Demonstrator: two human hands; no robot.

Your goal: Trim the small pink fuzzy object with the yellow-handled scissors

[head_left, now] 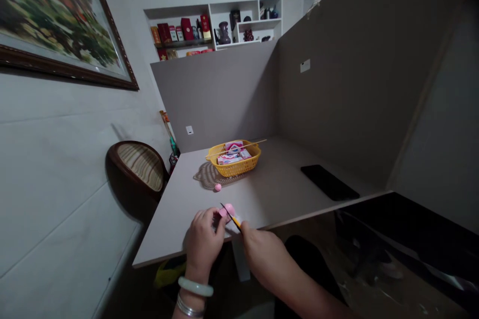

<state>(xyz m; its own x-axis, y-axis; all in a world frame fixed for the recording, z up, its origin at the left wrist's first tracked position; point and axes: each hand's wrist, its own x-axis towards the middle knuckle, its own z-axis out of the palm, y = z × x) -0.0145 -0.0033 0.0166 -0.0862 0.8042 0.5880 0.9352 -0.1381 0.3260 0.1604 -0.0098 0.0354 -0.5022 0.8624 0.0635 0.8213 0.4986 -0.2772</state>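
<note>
"Two hands, both mine? Quick, left one first."
"Yes. My left hand point(205, 233) is pinching a soft-looking pink piece point(229, 207) between thumb and fingers, over the near part of the grey table point(269, 199). Pale green bangle point(195, 286) and a silver bangle point(190, 308) on that wrist."
"Right?"
"My right hand point(262, 251) is gripping a slim tool point(236, 222), yellow handle, dark pointed end. It slants up to the left, the dark end crossing the pink piece."
"Cutting in, or just resting on it?"
"Can't tell, too small. Something whitish sits under the tool; can't tell what."
"Other stuff on the table?"
"One small pink ball point(217, 187), lying beyond my hands, near the yellow basket point(239, 168). The basket has holes in its sides and holds pink-and-white packets point(234, 158). A thin stick point(259, 142) lies across it, one end poking past the right side."
"Far right?"
"Flat black slab point(329, 182), well apart from the basket, by the grey partition point(337, 109)."
"Left of the table?"
"Dark-framed chair point(140, 164) with a striped back. Next."
</note>
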